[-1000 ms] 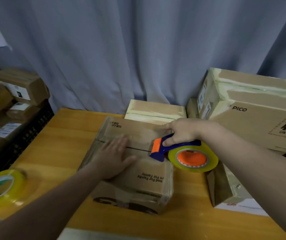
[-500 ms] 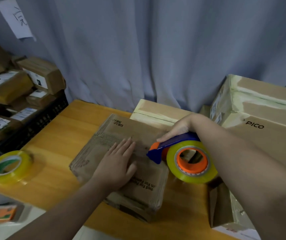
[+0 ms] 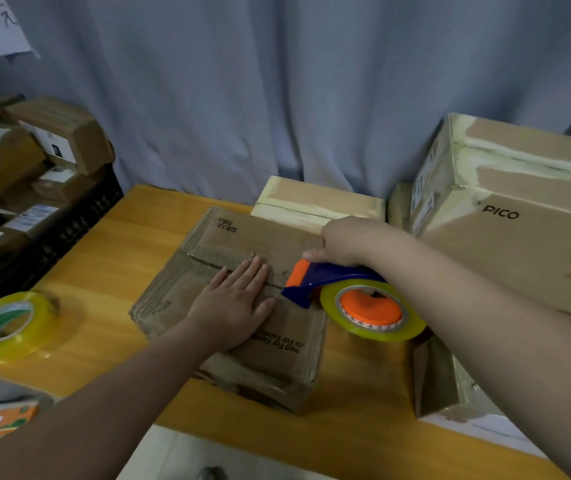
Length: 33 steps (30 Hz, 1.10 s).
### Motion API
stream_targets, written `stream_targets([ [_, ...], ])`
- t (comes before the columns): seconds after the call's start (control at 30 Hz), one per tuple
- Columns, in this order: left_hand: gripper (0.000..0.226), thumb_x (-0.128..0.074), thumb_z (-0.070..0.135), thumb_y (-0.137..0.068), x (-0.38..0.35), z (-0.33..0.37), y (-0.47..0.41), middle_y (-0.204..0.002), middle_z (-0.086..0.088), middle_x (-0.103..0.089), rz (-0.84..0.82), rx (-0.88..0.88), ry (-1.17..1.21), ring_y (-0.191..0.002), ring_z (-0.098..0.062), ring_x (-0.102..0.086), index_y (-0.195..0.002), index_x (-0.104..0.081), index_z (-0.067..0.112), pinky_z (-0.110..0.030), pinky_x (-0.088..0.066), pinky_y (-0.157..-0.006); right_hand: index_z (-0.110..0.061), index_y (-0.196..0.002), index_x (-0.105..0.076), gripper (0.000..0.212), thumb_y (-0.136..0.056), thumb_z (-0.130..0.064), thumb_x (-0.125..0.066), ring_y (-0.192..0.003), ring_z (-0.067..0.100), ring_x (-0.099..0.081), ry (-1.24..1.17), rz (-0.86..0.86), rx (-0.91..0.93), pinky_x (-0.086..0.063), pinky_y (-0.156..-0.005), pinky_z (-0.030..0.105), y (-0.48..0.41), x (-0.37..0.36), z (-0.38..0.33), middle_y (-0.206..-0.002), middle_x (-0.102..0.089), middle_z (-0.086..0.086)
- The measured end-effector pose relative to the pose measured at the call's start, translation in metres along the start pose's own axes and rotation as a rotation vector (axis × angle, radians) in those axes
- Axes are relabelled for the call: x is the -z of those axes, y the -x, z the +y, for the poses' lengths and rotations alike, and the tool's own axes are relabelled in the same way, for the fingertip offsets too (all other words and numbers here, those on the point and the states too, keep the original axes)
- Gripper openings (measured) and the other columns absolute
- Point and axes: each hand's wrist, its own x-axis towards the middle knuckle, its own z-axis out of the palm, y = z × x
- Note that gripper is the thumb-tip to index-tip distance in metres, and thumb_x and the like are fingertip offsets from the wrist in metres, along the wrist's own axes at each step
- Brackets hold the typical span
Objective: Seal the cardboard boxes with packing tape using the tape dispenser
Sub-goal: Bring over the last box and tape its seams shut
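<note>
Centre frame, the tape dispenser has its blue nose on the centre seam of the cardboard box, now just beside the left hand, closer than a second ago. Left hand stays flat, fingers straight, pressing the box top. Right hand is wrapped round the dispenser handle from above. Box lies mid-table, between the spare tape roll at lower left and the PICO box at right. Seam stroke looks underway; tape stuck or not, can't tell.
</note>
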Motion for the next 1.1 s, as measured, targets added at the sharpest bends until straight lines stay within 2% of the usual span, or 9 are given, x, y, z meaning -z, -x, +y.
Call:
stream_targets([
  [0.07,0.072,-0.003,0.063,-0.090,0.001,0.001,0.000,-0.158,0.009,0.013,0.000,0.001,-0.004,-0.143,-0.005,0.013,-0.151,0.008,0.027,-0.033,0.006,-0.119,-0.024,-0.127,-0.054,0.074,-0.081,-0.079,-0.037,-0.112,0.024,-0.054,-0.068,0.078,0.057,-0.044,-0.090,0.035,0.020,-0.004,0.006,-0.124,-0.058,0.000],
  [0.17,0.066,-0.011,0.058,-0.097,0.002,0.002,0.000,-0.159,0.007,0.012,-0.006,0.004,-0.009,-0.144,-0.006,0.012,-0.152,0.007,0.026,-0.033,0.004,-0.119,-0.046,-0.141,-0.037,0.088,-0.065,-0.088,-0.046,-0.105,0.019,-0.052,-0.090,0.009,0.152,-0.048,-0.087,0.035,0.047,-0.004,0.015,-0.110,-0.050,-0.012],
  [0.33,0.064,-0.012,0.055,-0.098,0.005,0.004,-0.001,-0.159,0.006,0.012,-0.037,0.007,-0.013,-0.145,-0.007,0.011,-0.152,0.007,0.025,-0.034,0.004,-0.119,-0.056,-0.145,-0.017,0.078,-0.080,-0.052,-0.061,-0.103,0.019,-0.048,0.206,0.135,0.253,-0.038,-0.065,0.030,0.056,-0.015,0.005,-0.124,-0.043,-0.006],
  [0.53,0.065,-0.014,0.055,-0.098,0.006,0.001,0.003,-0.159,0.007,0.010,-0.028,-0.001,0.002,-0.145,-0.007,0.009,-0.152,0.004,0.024,-0.035,0.005,-0.117,-0.058,-0.140,-0.026,0.076,-0.078,-0.042,-0.066,-0.085,0.016,-0.051,-0.018,0.044,0.185,-0.046,-0.068,0.030,0.068,-0.035,0.039,-0.100,-0.053,-0.005],
  [0.63,0.067,-0.014,0.056,-0.097,0.007,0.002,0.003,-0.159,0.007,0.011,-0.049,-0.002,-0.001,-0.145,-0.007,0.009,-0.152,0.004,0.023,-0.036,0.005,-0.118,-0.056,-0.139,-0.032,0.073,-0.079,-0.038,-0.069,-0.078,0.011,-0.051,-0.112,0.024,0.139,-0.041,-0.061,0.022,0.073,-0.050,0.056,-0.092,-0.052,-0.007],
  [0.8,0.084,-0.008,0.069,-0.089,0.012,0.022,0.004,-0.160,-0.003,0.011,-0.041,0.039,-0.046,-0.146,-0.016,0.010,-0.152,0.006,0.015,-0.040,0.003,-0.119,-0.055,-0.139,-0.034,0.071,-0.081,-0.033,-0.070,-0.076,0.007,-0.052,-0.251,0.027,0.130,-0.038,-0.059,0.019,0.067,-0.065,0.065,-0.093,-0.053,-0.010],
  [0.9,0.094,-0.005,0.076,-0.082,0.009,0.062,0.006,-0.160,-0.004,0.011,-0.050,-0.118,-0.035,-0.146,-0.017,0.013,-0.151,0.008,0.014,-0.042,0.005,-0.119,-0.058,-0.137,-0.033,0.072,-0.080,-0.034,-0.071,-0.081,0.009,-0.054,-0.297,0.015,0.142,-0.044,-0.065,0.023,0.066,-0.068,0.069,-0.099,-0.056,-0.008],
  [1.0,0.102,-0.020,0.079,-0.082,0.002,0.082,0.005,-0.159,-0.007,0.013,-0.046,-0.173,-0.056,-0.146,-0.018,0.013,-0.151,0.009,0.009,-0.040,0.005,-0.119,-0.059,-0.137,-0.033,0.073,-0.080,-0.034,-0.071,-0.077,0.007,-0.053,-0.322,0.010,0.144,-0.045,-0.068,0.024,0.065,-0.070,0.071,-0.094,-0.057,-0.011],
  [1.1,0.091,-0.034,0.062,-0.090,0.001,0.069,0.008,-0.159,-0.006,0.015,-0.027,-0.129,-0.067,-0.146,-0.017,0.013,-0.151,0.010,0.011,-0.038,0.007,-0.118,-0.061,-0.137,-0.032,0.074,-0.079,-0.037,-0.070,-0.076,0.009,-0.053,-0.281,0.037,0.161,-0.045,-0.065,0.025,0.060,-0.069,0.061,-0.096,-0.059,-0.008],
])
